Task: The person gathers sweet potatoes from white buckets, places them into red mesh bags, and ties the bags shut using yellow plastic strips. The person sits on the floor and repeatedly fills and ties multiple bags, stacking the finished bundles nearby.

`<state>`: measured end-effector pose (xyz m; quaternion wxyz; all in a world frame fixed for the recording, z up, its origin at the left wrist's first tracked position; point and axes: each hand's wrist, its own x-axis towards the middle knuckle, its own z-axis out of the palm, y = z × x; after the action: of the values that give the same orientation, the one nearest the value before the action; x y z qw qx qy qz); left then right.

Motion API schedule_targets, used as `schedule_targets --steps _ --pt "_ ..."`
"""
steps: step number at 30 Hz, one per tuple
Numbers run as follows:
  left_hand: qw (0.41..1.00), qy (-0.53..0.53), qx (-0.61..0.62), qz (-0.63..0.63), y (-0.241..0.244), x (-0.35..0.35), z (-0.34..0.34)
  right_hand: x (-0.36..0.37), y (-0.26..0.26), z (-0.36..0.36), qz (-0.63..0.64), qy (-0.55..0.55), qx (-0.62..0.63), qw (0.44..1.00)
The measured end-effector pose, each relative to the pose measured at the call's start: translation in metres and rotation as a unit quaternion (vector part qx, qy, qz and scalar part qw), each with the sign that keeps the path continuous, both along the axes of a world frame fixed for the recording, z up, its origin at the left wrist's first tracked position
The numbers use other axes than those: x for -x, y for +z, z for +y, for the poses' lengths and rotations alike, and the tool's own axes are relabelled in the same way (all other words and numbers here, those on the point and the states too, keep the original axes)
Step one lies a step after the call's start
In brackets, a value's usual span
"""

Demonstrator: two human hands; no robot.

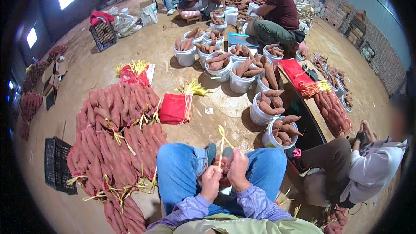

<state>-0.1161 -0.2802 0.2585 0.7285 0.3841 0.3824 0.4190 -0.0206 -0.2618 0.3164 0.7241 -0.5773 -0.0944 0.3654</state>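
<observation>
Between my knees, both hands pinch a yellow drawstring [222, 141], whose loop crosses over itself above my fingers. My left hand [210, 180] grips one strand near its lower end. Just to its right, my right hand [238, 169] has its fingers curled on the other side of the drawstring. Reddish sweet potatoes [224, 183] show below and behind my hands, mostly hidden by them. Left of my legs lies a pile of red mesh bags filled with sweet potatoes [113, 149], their yellow ties hanging loose.
Ahead lies a stack of flat red mesh bags [174, 109]. White buckets of sweet potatoes [267, 109] curve away at right. A co-worker [370, 169] sits at my right; others crouch by a sweet potato heap [243, 0]. A black crate [58, 165] stands far left.
</observation>
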Motion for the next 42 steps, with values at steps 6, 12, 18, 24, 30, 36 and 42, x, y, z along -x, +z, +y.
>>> schedule_targets --steps 6,12,18,24,30,36,42 --pt "0.997 -0.043 -0.055 0.027 -0.005 -0.008 0.007 -0.009 -0.017 -0.006 -0.098 0.104 0.026 0.989" --pt "0.999 -0.039 -0.019 -0.014 0.010 -0.011 0.006 -0.008 -0.038 -0.014 -0.189 0.115 -0.012 0.975" --pt "0.998 -0.050 0.027 0.003 0.011 -0.017 0.017 -0.015 -0.036 -0.020 -0.159 0.140 -0.008 0.977" --pt "0.996 -0.073 0.001 0.051 -0.024 -0.017 0.032 -0.026 -0.041 -0.017 -0.307 0.184 -0.001 0.934" --pt "0.991 -0.105 -0.013 0.077 -0.020 -0.021 0.038 -0.030 -0.031 -0.004 -0.242 0.126 0.003 0.962" --pt "0.992 -0.029 0.109 -0.052 -0.021 -0.010 0.041 -0.010 -0.028 -0.010 -0.423 0.160 -0.066 0.889" --pt "0.994 -0.077 0.060 0.056 0.010 -0.021 0.051 -0.036 -0.006 0.016 -0.422 0.255 0.006 0.870"
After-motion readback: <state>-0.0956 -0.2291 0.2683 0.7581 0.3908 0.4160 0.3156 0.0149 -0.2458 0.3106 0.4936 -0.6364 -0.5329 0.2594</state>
